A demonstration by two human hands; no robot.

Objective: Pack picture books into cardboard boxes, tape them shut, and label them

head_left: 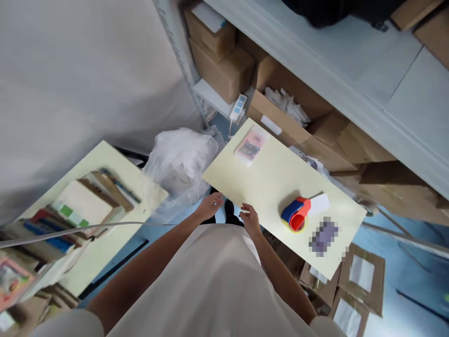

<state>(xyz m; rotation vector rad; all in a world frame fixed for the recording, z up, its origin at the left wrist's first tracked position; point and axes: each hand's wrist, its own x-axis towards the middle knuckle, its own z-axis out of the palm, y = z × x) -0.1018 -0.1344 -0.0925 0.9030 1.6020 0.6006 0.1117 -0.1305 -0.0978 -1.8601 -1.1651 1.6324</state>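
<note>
My left hand (209, 207) hangs in front of me, near the corner of the pale yellow table (270, 182). Its fingers are loosely bent and I see nothing held in them. By the table's near edge is my right hand (250, 219), empty, fingers curled but apart. A red and blue tape dispenser (293, 210) with a yellow-edged roll lies on the table to the right, against a white slip (320, 203). At the far left end of the tabletop lies a pinkish packet (250, 145), seemingly in clear plastic. A purple item (324, 236) near the right end is pixelated.
A second table (105, 159) on the left carries piled books (84, 201). Between the tables sits a white plastic bag (178, 164). Cardboard boxes (224, 70) and a power strip (238, 106) stand under a grey shelf (368, 61); more cartons (363, 276) are at lower right. A cable (105, 225) crosses the left.
</note>
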